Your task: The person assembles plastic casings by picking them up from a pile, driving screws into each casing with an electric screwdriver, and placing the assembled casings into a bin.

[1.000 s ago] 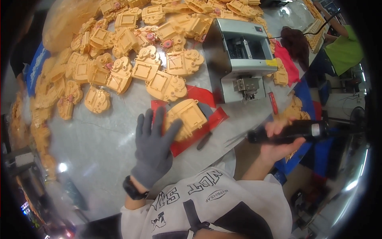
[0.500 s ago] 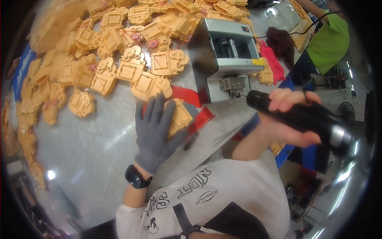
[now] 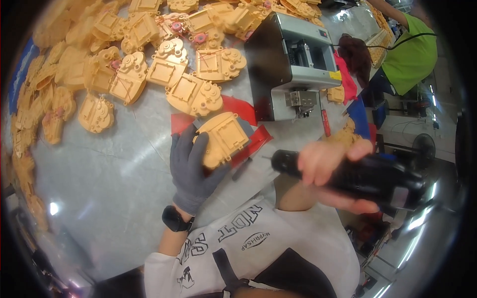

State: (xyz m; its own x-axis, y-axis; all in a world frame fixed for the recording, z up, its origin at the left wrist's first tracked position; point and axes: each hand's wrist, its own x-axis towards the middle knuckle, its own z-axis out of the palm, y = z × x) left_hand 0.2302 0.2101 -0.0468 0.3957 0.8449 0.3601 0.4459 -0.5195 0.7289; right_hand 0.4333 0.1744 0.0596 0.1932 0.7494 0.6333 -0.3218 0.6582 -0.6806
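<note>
My left hand [image 3: 190, 171], in a grey glove, grips the near left edge of a yellow plastic housing [image 3: 224, 139]. The housing has a square recess facing up and rests over red material [image 3: 259, 139]. My right hand [image 3: 323, 166], bare, is wrapped round a black electric screwdriver [image 3: 382, 181]. Its thin bit points left, toward the housing, with a gap between them. Motion blurs the right hand and the tool somewhat. Another yellow housing [image 3: 194, 94] with round bosses lies just beyond the held one.
A silver and black screw feeder machine [image 3: 298, 64] stands at the back, right of centre. Many yellow housings [image 3: 129, 77] cover the far and left table. A red-handled tool [image 3: 325, 122] lies near the feeder. Someone in a green shirt [image 3: 410, 54] is at the far right.
My left hand has closed on the housing, which is now lifted and tilted a little. My right hand has brought the screwdriver down and left, toward the housing.
</note>
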